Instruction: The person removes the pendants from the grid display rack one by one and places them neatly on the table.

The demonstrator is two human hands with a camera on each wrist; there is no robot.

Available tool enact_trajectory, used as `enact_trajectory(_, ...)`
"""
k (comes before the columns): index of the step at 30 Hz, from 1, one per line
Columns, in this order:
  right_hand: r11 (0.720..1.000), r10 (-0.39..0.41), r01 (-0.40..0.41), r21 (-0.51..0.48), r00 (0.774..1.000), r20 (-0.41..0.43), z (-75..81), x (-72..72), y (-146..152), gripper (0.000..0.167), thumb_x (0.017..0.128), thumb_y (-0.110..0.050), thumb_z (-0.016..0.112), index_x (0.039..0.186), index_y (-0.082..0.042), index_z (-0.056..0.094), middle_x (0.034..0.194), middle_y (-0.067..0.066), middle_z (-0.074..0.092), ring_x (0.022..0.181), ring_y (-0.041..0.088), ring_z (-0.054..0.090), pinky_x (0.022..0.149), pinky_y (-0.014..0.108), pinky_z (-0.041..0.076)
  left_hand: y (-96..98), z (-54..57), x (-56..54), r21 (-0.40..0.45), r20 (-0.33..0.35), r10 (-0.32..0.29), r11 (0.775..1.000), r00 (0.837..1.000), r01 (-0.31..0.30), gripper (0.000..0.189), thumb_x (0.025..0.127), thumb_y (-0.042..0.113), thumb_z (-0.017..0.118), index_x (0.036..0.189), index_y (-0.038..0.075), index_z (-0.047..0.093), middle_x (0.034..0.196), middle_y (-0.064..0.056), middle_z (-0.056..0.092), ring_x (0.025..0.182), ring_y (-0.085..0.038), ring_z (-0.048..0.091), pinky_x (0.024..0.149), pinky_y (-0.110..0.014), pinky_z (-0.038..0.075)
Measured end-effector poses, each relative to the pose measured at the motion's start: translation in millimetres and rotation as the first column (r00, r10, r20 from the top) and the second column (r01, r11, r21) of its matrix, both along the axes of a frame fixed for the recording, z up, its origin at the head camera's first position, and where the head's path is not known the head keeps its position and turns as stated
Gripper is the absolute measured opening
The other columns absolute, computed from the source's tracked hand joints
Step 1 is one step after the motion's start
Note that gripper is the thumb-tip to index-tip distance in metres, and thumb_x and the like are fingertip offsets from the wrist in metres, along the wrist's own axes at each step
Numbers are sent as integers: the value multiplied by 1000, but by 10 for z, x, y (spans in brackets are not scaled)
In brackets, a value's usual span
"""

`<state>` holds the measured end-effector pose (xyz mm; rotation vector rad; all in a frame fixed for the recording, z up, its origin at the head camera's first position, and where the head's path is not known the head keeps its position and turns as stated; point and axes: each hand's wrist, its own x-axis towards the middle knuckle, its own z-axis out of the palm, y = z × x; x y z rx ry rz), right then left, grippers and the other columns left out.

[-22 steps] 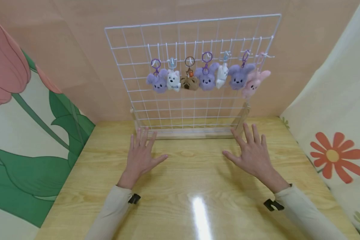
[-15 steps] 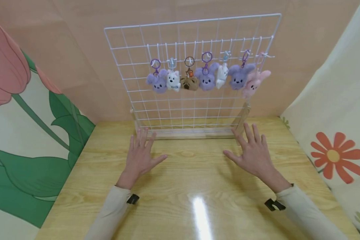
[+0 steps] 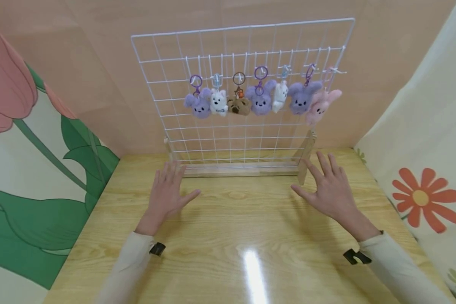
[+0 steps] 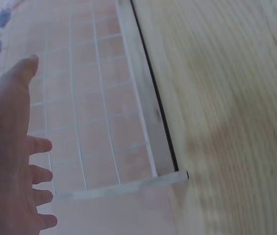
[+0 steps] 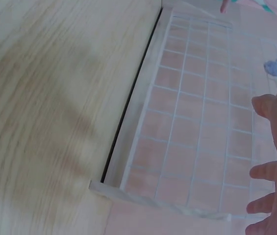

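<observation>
A white wire grid rack (image 3: 247, 137) on a wooden base (image 3: 243, 169) stands at the back of the table, with a row of plush keychains on its hooks. Among them are a purple plush (image 3: 200, 106) at the left, a white one (image 3: 218, 102), a brown one (image 3: 240, 106) and a pink one (image 3: 321, 105) at the right. My left hand (image 3: 167, 192) is spread above the table before the base's left end, holding nothing. Before the right end is my right hand (image 3: 332, 190), its fingers also spread and holding nothing. Both wrist views show the grid beyond the fingers.
The wooden table (image 3: 235, 228) reaches under both arms and shows a bright reflection near its front. A peach backdrop hangs behind the rack. Cloths with a tulip print (image 3: 7, 80) at the left and a red flower print (image 3: 421, 197) at the right flank the table.
My two hands have moved apart, the left one to the left and the right one to the right. The rack and the keychains stay as they were.
</observation>
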<state>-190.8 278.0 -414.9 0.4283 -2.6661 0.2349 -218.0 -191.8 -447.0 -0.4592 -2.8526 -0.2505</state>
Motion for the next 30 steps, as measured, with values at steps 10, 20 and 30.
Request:
enact_trajectory(10,998,41,-43,-43,998,-44,162,-41,203,87,89,-60,68,148,1,49,155,33,38,148,47,29,128,54,18,-260,133,-180,90,-11,39,995,999,-38,101,95,72,52,160,-1,25,162,-25,29,149,-43,28,124,-56,25)
enact_trajectory(20,978,-4,2,-209,1000,-8,514,-103,321,78,92,-51,71,151,-5,48,158,29,38,147,52,29,117,72,26,-462,239,-430,309,14,73,948,997,-73,97,94,65,62,159,1,29,159,-23,38,143,-45,40,115,-63,38)
enact_trajectory(30,968,-47,27,-248,996,-76,834,-245,432,68,95,-46,69,148,-6,54,151,23,50,134,54,46,100,78,39,-527,333,-669,427,74,22,903,997,-51,97,95,61,63,161,3,23,163,-24,30,147,-46,32,120,-64,30)
